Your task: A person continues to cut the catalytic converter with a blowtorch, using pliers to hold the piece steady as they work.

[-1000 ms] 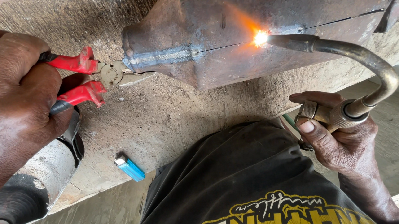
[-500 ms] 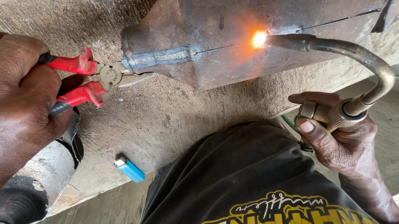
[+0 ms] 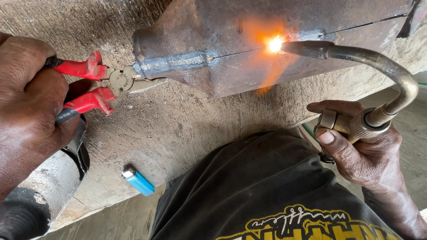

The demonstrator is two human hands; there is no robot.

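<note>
My left hand point(image 3: 12, 113) grips red-handled pliers point(image 3: 89, 84), whose jaws clamp the narrow end of a rusty metal body point(image 3: 276, 13) lying on a concrete ledge. My right hand point(image 3: 363, 151) holds a brass gas torch point(image 3: 372, 77) with a curved neck. Its tip sits at a thin seam along the metal body, where a bright orange flame point(image 3: 274, 44) glows. A finished weld bead point(image 3: 178, 63) runs along the seam left of the flame.
A blue lighter point(image 3: 138, 181) lies on the concrete ledge point(image 3: 183, 127) near its front edge. A grey pipe with a black hose end point(image 3: 32, 205) lies at the lower left. My dark shirt point(image 3: 260, 202) fills the bottom centre.
The flame and torch tip have stayed at nearly the same spot on the seam, shifting only slightly left. Both hands hold steady.
</note>
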